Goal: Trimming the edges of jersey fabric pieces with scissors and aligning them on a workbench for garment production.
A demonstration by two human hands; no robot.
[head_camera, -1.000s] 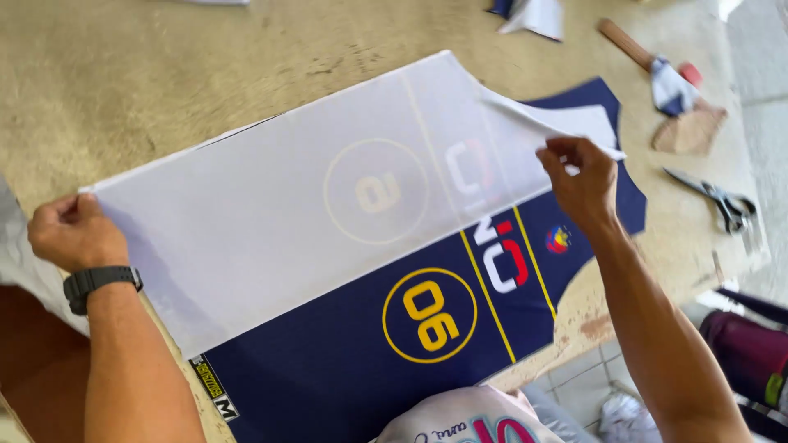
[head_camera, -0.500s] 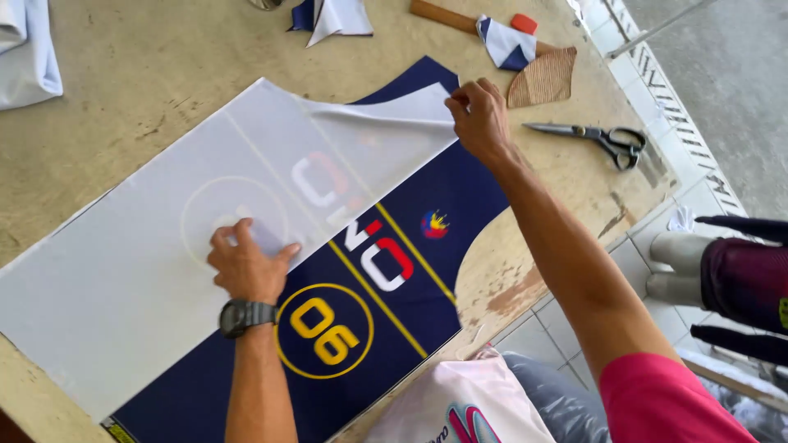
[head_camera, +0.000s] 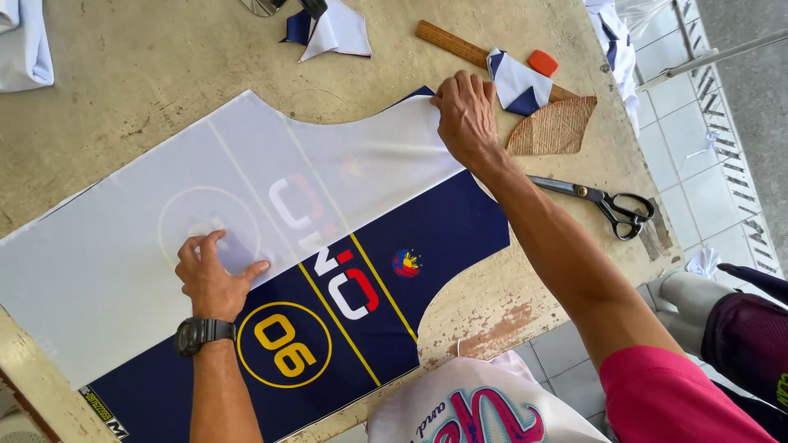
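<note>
On the bench, a white sheet lies over a navy jersey panel.
Left hand presses flat, grip open; right hand pinches the sheet's corner near scissors.

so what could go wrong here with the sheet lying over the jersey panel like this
The white sheet could shift or wrinkle: only the left hand and right hand pin it, and the lower navy panel is uncovered. The right forearm stretches just above the scissors and might knock them.
</note>
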